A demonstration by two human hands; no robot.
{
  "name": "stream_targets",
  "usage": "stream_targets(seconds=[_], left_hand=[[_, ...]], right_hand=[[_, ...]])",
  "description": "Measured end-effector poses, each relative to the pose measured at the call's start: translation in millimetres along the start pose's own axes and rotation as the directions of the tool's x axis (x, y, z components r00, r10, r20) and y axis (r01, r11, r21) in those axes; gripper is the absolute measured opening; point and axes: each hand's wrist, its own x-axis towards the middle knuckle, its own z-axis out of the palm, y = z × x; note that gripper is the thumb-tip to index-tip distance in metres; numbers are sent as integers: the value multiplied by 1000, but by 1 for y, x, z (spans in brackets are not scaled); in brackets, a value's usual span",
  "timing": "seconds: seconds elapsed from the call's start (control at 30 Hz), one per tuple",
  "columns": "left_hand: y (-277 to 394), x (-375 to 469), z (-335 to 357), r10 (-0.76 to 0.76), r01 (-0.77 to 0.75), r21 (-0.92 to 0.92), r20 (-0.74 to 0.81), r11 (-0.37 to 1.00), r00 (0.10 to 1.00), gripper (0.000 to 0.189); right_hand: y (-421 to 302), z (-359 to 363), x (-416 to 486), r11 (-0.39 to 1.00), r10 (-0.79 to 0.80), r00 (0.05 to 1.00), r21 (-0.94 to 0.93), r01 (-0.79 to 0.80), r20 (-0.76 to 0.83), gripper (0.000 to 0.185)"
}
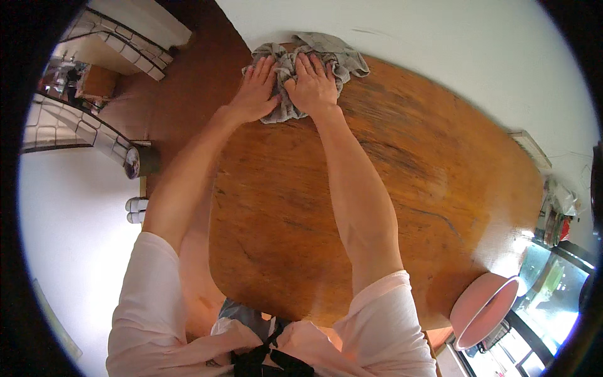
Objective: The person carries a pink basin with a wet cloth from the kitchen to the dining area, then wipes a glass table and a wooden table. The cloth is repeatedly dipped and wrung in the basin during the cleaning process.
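Note:
A crumpled grey cloth [285,70] lies at the far end of a brown wooden table [292,188], against the white wall. My left hand [256,92] rests on the cloth's left part, with the fingers extended and the thumb apart. Just to its right, my right hand [313,87] presses flat on the cloth, its fingers spread. Neither hand curls around the fabric. Both arms reach forward, the right one over the tabletop and the left one along its left edge.
A pink basin [487,308] stands at the table's right end, tilted in this view, near a glass tank [546,278]. A plastic bag [563,198] and small items sit by the far right corner. To the left are reddish floor [198,85], a bin [141,161] and white shoes [136,209].

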Motion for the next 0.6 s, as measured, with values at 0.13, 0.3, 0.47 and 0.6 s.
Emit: stream_targets(seconds=[0.13,0.3,0.47,0.6], left_hand=[[7,8,2,-51,48,-119,-23,992,998,90],[83,48,8,1,-8,-96,-76,995,997,91],[238,112,14,206,-213,-38,-144,976,968,82],[359,126,7,303,-300,43,-143,953,942,75]], right_hand=[[36,-15,-19,996,42,999,-78,-44,-24,63],[108,-42,-59,985,151,981,-61,-159,-123,61],[212,-81,-130,929,321,919,-112,-352,-228,61],[283,-115,-211,855,464,847,-118,-505,-260,62]])
